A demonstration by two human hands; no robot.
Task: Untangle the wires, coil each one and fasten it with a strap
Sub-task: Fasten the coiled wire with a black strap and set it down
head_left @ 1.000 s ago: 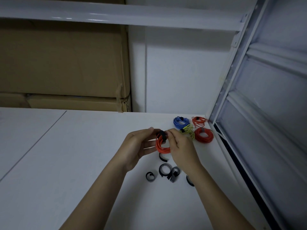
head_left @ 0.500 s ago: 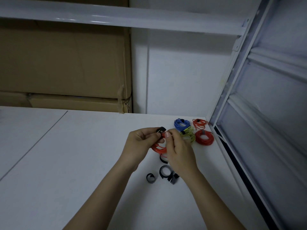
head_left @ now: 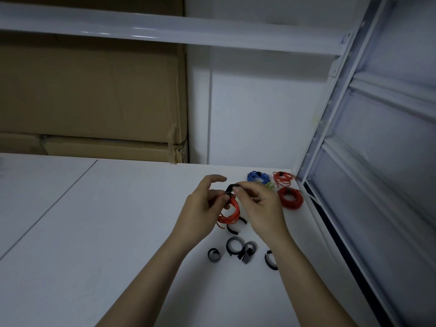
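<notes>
Judging from the white table (head_left: 118, 232), the job looks well along: by the far right corner lie coils already strapped, a red coil (head_left: 290, 197), a looser red one (head_left: 283, 179), a blue coil (head_left: 257, 177) and a green one (head_left: 269, 185) half hidden. Above the table the left hand (head_left: 200, 208) pinches the orange coil (head_left: 230, 213) while the right hand (head_left: 259, 204) pinches its black strap (head_left: 230, 188), not yet closed. Spare straps (head_left: 234, 246) lie nearby.
</notes>
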